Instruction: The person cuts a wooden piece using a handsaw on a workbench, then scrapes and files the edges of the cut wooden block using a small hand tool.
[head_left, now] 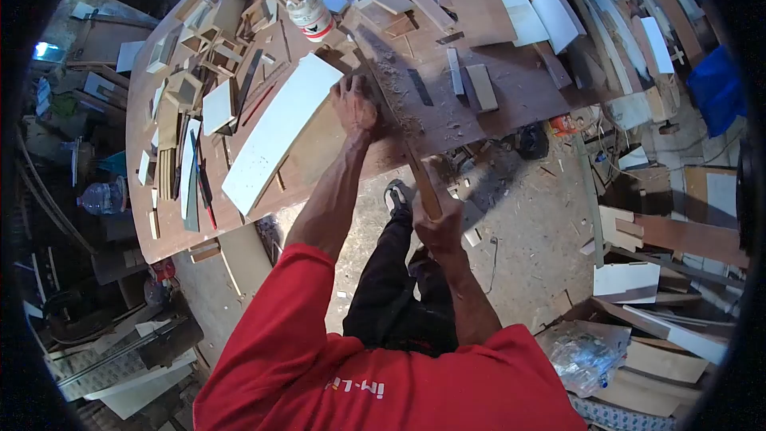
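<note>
My left hand (357, 105) presses down on the workbench (319, 152) with its fingers curled, right beside the upper end of a white curved panel (283, 132). What lies under its fingertips is hidden. Low at the bench's front edge, my right hand (440, 229) is closed round the wooden handle of a long narrow tool (425, 189). The tool runs up and away over the bench edge, its far part thin and dark, passing just right of my left hand. Sawdust (391, 80) is scattered along that line.
A white plastic jar (309, 16) stands at the back, near stacked wooden frames (215, 56). Small blocks (481, 88) lie to the right. A pencil-like red stick (257, 104) and dark strips are on the left. Offcuts (626, 281) and a plastic bag (582, 359) cover the floor at right.
</note>
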The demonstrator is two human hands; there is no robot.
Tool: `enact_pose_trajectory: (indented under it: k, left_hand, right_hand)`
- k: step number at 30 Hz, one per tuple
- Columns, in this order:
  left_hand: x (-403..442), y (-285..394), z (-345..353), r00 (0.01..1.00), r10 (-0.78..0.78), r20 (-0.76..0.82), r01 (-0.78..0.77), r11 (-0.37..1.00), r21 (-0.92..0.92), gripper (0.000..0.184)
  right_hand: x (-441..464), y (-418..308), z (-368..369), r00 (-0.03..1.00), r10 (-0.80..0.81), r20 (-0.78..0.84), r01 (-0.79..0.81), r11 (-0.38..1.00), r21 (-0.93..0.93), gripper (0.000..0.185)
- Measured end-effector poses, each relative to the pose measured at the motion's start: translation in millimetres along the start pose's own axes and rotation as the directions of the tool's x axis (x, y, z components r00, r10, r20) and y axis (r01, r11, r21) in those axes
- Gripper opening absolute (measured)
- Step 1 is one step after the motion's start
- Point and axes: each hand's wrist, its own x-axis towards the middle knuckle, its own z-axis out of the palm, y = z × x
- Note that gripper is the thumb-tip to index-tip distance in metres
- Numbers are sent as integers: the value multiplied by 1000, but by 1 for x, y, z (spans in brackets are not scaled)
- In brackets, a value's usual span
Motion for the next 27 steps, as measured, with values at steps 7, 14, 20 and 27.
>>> enact_pose_trajectory:
  k: [7,14,20,27]
  left_hand:
    - [3,2,0,990,-134,50,136,990,-40,38]
    - [4,1,-3,993,-107,40,108,994,-30,39]
    - [5,4,-2,984,-165,72,167,985,-28,42]
    - [3,1,-3,995,-90,52,94,993,-78,36]
  right_hand:
    - [-73,-5,-39,999,21,-41,-20,1000,9,39]
    - [-4,9,0,1000,10,2,-10,999,-46,29]
    - [-66,-20,-33,997,36,-67,-37,999,-14,29]
    - [-6,16,0,999,-14,-36,12,998,-69,15]
